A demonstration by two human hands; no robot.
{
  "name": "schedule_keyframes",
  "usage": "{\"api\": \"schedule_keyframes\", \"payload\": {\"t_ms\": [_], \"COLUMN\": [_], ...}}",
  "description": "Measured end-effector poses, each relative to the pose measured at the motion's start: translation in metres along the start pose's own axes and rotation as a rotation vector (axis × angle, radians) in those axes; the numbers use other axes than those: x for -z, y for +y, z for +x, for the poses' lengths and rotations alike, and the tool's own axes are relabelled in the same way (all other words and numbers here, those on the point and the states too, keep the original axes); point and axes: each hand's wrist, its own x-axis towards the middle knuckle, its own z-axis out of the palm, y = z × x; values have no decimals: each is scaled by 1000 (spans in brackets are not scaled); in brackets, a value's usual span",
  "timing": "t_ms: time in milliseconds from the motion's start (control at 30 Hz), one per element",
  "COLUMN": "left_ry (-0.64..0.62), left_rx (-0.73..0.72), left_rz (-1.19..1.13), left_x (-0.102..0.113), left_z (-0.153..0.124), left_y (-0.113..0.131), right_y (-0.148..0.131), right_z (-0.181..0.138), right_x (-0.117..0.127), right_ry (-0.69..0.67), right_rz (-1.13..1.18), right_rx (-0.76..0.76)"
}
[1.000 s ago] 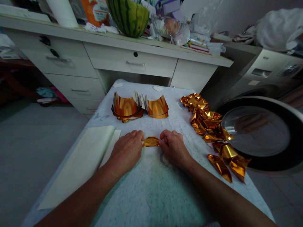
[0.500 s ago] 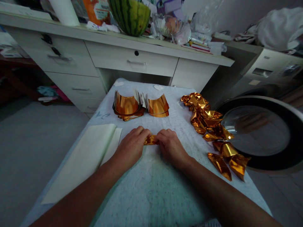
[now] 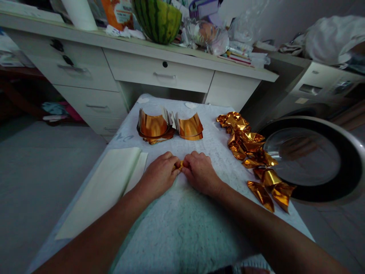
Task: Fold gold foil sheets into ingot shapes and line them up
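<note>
Gap in the middle: narrower than a second ago; left hand (image 3: pixel 161 171) and right hand (image 3: pixel 201 171) now nearly meet, and less of the gold foil (image 3: pixel 181 166) shows between them.
Left hand: curled closed, thumb and fingers pinching the foil's left end.
Right hand: closed likewise on the right end.
Gold foil: between the hands, over the middle of the worktop (image 3: pixel 182 236); I cannot tell its shape, since fingers cover most of it.
Folded pieces (image 3: pixel 242 144): heaped in a trail along the right side; I take these as done, though they overlap too much for me to count.
Gold sheets (image 3: pixel 154 126): two curved stacks side by side at the far end; I judge these as left to work.
White paper (image 3: pixel 105 190): lying on the left, apart from both hands.
Progress: well under way, I judge, with one piece mid-shaping.
</note>
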Motion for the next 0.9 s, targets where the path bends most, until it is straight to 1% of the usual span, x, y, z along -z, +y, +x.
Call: {"api": "schedule_keyframes", "payload": {"t_ms": [300,567,733,900], "left_ry": [-62,-52,-64,-50], "left_rx": [-3,-24,-11,-9], "left_rz": [-69,-91,-62,-36], "left_x": [7,7,5,3], "left_z": [4,2,2,1], "left_y": [-9,-8,-9,-10], "right_y": [-4,-11,-4,11], "right_z": [-2,-1,0,-2], "right_x": [-5,-6,-3,2], "right_ry": [42,63,31,15], "right_rz": [-63,-79,-3,49], "right_rx": [-20,-57,-62,-74]}}
